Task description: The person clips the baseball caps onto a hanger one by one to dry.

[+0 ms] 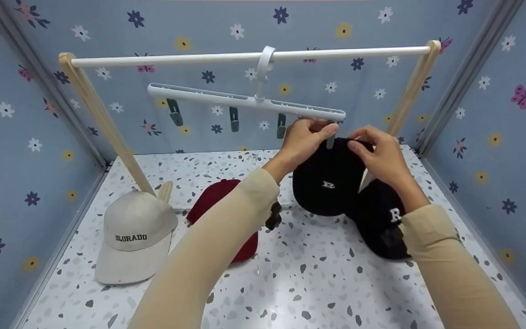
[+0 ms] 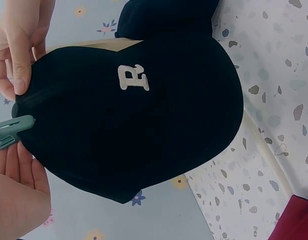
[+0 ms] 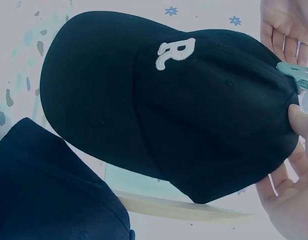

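A black cap (image 1: 324, 183) with a white letter hangs brim down below the right end of a white hanger (image 1: 208, 95). A green clip (image 2: 16, 129) bites the cap's top edge. My left hand (image 1: 306, 139) holds the clip near its upper end, its fingers partly behind the cap in the left wrist view. With thumb and fingers, my right hand (image 1: 381, 153) pinches the cap's edge just right of the clip. The hanger tilts down to the right, and its hook (image 1: 265, 68) sits over the white rod (image 1: 162, 59).
Several other green clips (image 1: 234, 119) dangle from the hanger. Below lie a beige cap (image 1: 139, 224) at left, a dark red cap (image 1: 215, 194) partly behind my left sleeve, and another black cap (image 1: 381, 228) at right. Wooden legs (image 1: 103, 119) support the rod.
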